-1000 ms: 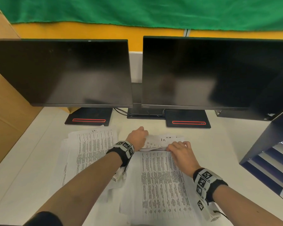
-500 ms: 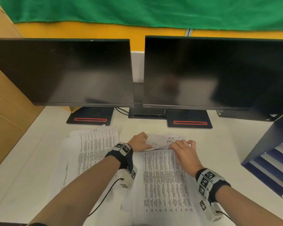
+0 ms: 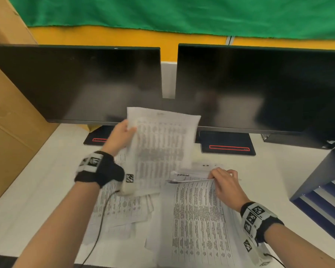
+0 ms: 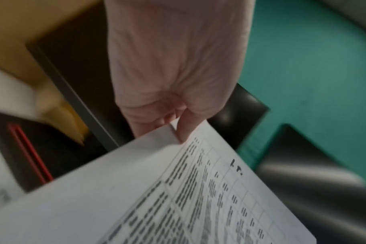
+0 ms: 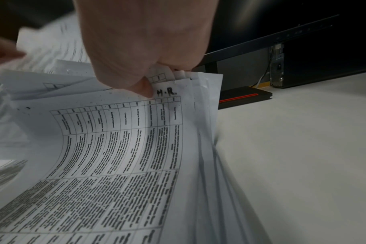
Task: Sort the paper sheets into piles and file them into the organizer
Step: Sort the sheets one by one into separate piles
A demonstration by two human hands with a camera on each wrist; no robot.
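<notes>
Two hands work over printed sheets on a white desk (image 3: 259,171). Left hand (image 3: 120,138) is raised above the desk, thumb and fingers pinched on the left edge of one sheet (image 3: 162,138), which hangs upright in front of the gap between two dark monitors (image 3: 75,84). From the left wrist, the thumb (image 4: 184,130) lies on the printed face near a corner, the other fingers behind the paper — the print is blurred, though a handwritten mark shows by the top edge.

Right hand (image 3: 226,186) is low on the right pile (image 3: 197,219), fingers curled, pinching the far corner of its top pages and lifting them a little. In the right wrist view the thumb (image 5: 144,89) presses just beside the handwritten letters "H.R." on the top page.

Another pile (image 3: 120,207) lies on the desk beneath the left wrist, touching the right pile. At the right edge stands the organizer (image 3: 317,180) — dark blue, its shelves apart from the papers.
</notes>
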